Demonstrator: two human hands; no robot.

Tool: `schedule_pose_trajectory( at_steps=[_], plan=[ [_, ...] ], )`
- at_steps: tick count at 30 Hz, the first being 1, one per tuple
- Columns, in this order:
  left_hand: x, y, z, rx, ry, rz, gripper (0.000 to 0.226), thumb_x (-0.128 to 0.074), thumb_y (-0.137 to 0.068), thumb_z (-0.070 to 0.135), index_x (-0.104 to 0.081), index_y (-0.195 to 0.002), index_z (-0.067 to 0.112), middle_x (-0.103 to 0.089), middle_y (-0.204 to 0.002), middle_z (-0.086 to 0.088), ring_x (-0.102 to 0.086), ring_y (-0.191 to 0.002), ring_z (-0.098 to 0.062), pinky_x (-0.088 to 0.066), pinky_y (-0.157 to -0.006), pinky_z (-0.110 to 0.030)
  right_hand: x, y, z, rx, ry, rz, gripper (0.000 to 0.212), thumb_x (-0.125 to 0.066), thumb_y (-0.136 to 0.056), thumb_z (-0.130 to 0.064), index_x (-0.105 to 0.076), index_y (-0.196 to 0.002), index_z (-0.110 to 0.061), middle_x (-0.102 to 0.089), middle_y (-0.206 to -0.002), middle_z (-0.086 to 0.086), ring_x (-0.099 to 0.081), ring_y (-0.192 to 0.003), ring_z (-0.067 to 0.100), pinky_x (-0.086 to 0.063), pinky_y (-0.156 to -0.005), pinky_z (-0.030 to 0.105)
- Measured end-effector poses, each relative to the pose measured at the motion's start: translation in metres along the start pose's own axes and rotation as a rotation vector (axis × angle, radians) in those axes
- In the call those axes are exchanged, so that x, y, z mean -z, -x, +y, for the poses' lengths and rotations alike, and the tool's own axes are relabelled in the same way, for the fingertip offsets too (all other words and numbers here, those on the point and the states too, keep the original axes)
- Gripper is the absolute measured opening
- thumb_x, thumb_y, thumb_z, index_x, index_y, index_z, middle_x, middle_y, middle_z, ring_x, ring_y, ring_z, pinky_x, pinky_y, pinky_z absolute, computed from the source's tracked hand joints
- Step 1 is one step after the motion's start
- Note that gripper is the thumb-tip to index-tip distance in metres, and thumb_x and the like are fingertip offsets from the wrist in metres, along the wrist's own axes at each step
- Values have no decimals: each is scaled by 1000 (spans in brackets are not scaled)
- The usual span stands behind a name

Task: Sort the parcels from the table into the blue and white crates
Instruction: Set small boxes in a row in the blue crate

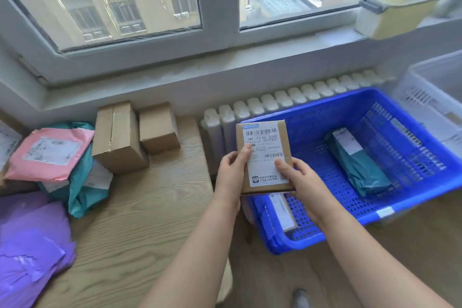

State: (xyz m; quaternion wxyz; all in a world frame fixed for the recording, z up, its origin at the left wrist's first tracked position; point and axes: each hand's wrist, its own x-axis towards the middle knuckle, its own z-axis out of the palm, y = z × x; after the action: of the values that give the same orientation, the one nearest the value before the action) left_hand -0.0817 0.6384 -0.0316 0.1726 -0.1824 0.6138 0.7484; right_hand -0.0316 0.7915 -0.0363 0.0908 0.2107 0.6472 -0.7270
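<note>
I hold a small cardboard box [265,137] with a white shipping label between both hands, above the near left corner of the blue crate [422,182]. My left hand [231,172] grips its left edge and my right hand [303,182] grips its lower right side. Inside the blue crate lie a teal bag parcel [360,165] and a flat labelled parcel [281,210] partly hidden under the box. The white crate [432,87] stands at the far right. On the wooden table [140,207] remain two cardboard boxes [120,137] [157,127], plus pink [47,152], teal [82,190] and purple [32,245] bags.
A white radiator [262,105] runs under the window sill behind the blue crate. A pale lidded container [390,12] sits on the sill at the right. The table's right edge ends just left of the blue crate, with wooden floor below.
</note>
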Motion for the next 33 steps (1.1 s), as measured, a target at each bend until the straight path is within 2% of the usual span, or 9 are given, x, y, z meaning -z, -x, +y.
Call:
schedule_pose_trajectory(
  at_steps=[5,9,12,16,23,25,28,30,33],
  plan=[
    [-77,-7,-37,90,-41,-65,39,-58,-97,44,-67,-119,14,-75,-111,-5,-73,-99,-17,-58,-78,-27,93,-28,5,-61,63,1,52,-72,-81,-50,-62,-124,-23,-76,-106,-5,-72,-97,12,-55,-87,36],
    [-107,-14,-59,139,-162,-28,62,-61,-77,66,-66,-123,25,-74,-114,5,-70,-105,-13,-54,-92,-35,135,-48,11,-127,132,-14,67,-75,-68,-66,-63,-122,-28,-74,-110,-9,-70,-104,13,-51,-98,44],
    [-116,-29,-68,169,-226,-11,32,-51,-98,48,-69,-113,26,-73,-113,6,-68,-105,-11,-51,-83,-27,149,-65,17,-166,172,-23,66,-72,-70,-68,-61,-124,-31,-73,-112,-13,-67,-106,11,-49,-92,39],
    [-122,-50,-79,221,-308,13,28,-47,-102,39,-69,-109,25,-74,-110,5,-68,-105,-16,-52,-100,-41,155,-85,26,-224,215,-48,47,-65,-88,-54,-56,-128,-31,-69,-117,-12,-66,-105,9,-48,-78,31],
    [-121,-84,-117,330,-419,62,26,-42,-101,32,-65,-104,20,-70,-110,0,-66,-104,-21,-52,-98,-45,162,-119,69,-364,273,-82,58,-67,-87,-52,-49,-137,-27,-69,-120,-5,-66,-108,15,-50,-98,40],
    [-120,-91,-130,366,-470,68,26,-40,-101,32,-64,-96,21,-70,-106,-1,-65,-103,-24,-52,-98,-46,163,-125,77,-420,291,-110,58,-67,-88,-51,-48,-136,-26,-68,-120,-4,-66,-106,14,-50,-87,33],
    [-124,-102,-148,409,-523,48,31,-40,-102,31,-66,-109,14,-69,-112,-4,-62,-99,-23,-50,-90,-35,170,-140,89,-470,359,-158,60,-72,-84,-50,-46,-133,-27,-65,-124,-7,-62,-106,11,-40,-69,25],
    [-129,-111,-159,425,-527,17,31,-43,-102,27,-66,-116,12,-68,-118,-5,-63,-104,-26,-45,-80,-30,178,-153,99,-504,410,-173,63,-77,-81,-47,-47,-131,-23,-66,-123,-7,-64,-105,12,-43,-71,26],
    [-137,-122,-172,453,-510,22,29,-47,-99,28,-68,-117,16,-68,-121,-5,-63,-112,-28,-46,-85,-33,192,-176,117,-545,460,-222,63,-81,-76,-44,-52,-127,-21,-70,-119,-6,-68,-104,13,-52,-89,34]
  ],
)
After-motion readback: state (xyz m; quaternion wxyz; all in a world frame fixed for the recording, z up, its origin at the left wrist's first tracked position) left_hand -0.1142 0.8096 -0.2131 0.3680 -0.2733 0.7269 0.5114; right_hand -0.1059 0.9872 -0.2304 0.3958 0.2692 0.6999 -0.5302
